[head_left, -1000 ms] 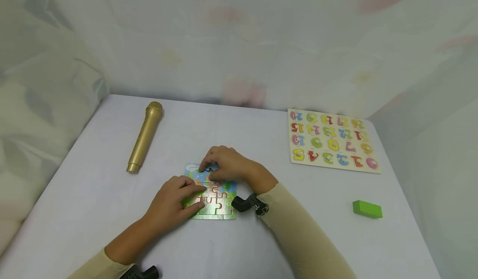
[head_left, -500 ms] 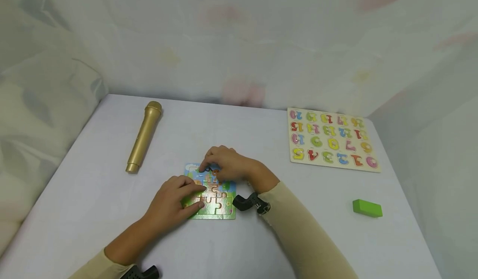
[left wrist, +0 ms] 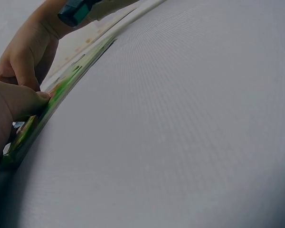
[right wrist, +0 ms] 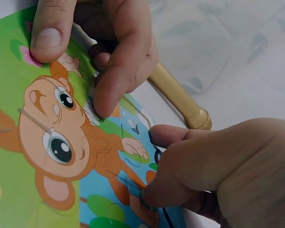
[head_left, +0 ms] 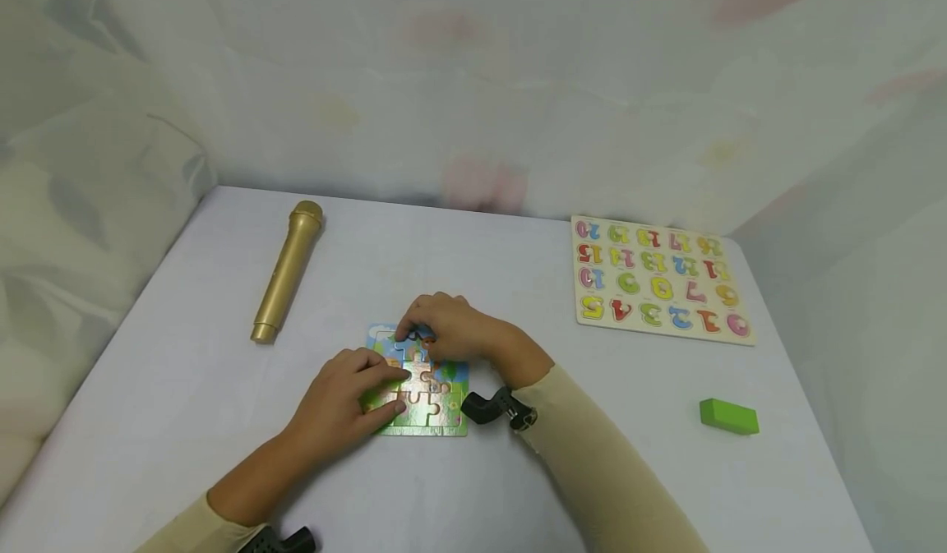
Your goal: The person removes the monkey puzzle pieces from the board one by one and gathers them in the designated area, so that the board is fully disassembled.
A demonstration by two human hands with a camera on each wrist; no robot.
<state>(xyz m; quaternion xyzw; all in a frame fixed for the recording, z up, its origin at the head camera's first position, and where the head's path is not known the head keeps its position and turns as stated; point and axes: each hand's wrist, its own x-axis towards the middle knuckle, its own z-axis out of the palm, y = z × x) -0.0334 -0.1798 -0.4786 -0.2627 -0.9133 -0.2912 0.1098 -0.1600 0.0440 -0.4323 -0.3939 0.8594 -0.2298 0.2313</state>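
Observation:
A small square jigsaw puzzle [head_left: 444, 413] with a cartoon monkey [right wrist: 57, 123] lies flat on the white table. My left hand [head_left: 336, 397] rests on its left side in the head view, index finger and thumb extended over the pieces. From above, my right hand [head_left: 459, 329] reaches to the puzzle's far edge, fingers bent. In the right wrist view, the right thumb and index finger pinch at a puzzle piece [right wrist: 135, 178] showing the monkey's foot on blue. The left wrist view shows only the puzzle's thin green edge [left wrist: 69, 88] beside the fingers.
A gold microphone [head_left: 287, 274] lies at the back left. At the back right is a wooden number board [head_left: 636, 294], upside down to me. A green block [head_left: 728, 416] lies near the right edge. Patterned cloth [head_left: 518, 85] hangs behind the table.
The right thumb has drawn back slightly to the right, off the monkey area near the puzzle's top. My left hand stays in place; the puzzle has not visibly shifted.

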